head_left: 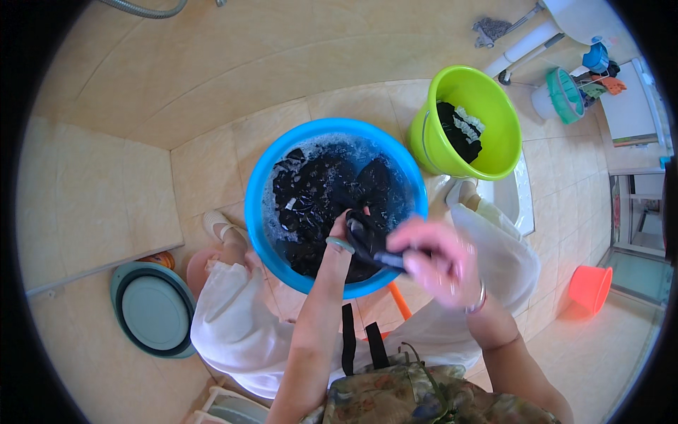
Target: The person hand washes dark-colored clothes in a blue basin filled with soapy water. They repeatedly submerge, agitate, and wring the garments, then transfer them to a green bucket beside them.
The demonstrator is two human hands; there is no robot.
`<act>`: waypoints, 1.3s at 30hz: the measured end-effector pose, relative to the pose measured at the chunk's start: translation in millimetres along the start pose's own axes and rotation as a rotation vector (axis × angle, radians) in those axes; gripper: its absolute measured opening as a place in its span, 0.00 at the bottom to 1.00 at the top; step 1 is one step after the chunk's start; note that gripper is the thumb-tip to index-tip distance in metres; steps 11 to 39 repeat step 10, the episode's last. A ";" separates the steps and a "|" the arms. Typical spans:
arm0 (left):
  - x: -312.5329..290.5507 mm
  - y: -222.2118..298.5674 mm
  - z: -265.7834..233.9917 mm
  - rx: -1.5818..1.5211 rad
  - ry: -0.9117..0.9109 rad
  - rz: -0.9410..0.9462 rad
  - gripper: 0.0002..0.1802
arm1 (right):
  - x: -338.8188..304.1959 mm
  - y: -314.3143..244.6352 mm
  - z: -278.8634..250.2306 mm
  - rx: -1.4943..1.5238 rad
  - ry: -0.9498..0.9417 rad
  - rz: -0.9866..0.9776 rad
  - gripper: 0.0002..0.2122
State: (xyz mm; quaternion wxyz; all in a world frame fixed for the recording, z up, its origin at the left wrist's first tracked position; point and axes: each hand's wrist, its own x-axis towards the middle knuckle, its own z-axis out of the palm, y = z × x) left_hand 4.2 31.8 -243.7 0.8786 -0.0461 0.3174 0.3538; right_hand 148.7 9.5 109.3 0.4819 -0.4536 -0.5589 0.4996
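Observation:
A blue basin [256, 233] holds soapy water and a mass of dark wet clothes [311, 191]. My left hand [341, 225], with a pale green bangle at the wrist, is closed on a piece of black wet cloth [364, 240] over the basin's near side; the cloth partly hides its fingers. From there the cloth stretches right across the rim to my right hand [441, 261], which has a silver bracelet. Motion blurs the right hand, but its fingers and thumb appear closed around the cloth's end.
A lime-green bucket [498, 134] with black and white cloth inside stands right of the basin, beside a white floor pan [524, 191]. A grey-green folding basin [157, 311] lies at left. A coral bucket [590, 288] and a lined bin [558, 99] are farther right.

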 end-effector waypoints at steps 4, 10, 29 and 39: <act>-25.8 -8.4 15.0 -0.150 0.321 -0.146 0.22 | 60.0 65.4 -30.2 -0.447 0.039 0.091 0.10; -64.2 -7.9 52.5 -0.083 0.434 -0.152 0.31 | 85.4 232.7 -27.6 -1.009 -0.335 0.216 0.19; -64.2 -7.9 52.5 -0.083 0.434 -0.152 0.31 | 85.4 232.7 -27.6 -1.009 -0.335 0.216 0.19; -64.2 -7.9 52.5 -0.083 0.434 -0.152 0.31 | 85.4 232.7 -27.6 -1.009 -0.335 0.216 0.19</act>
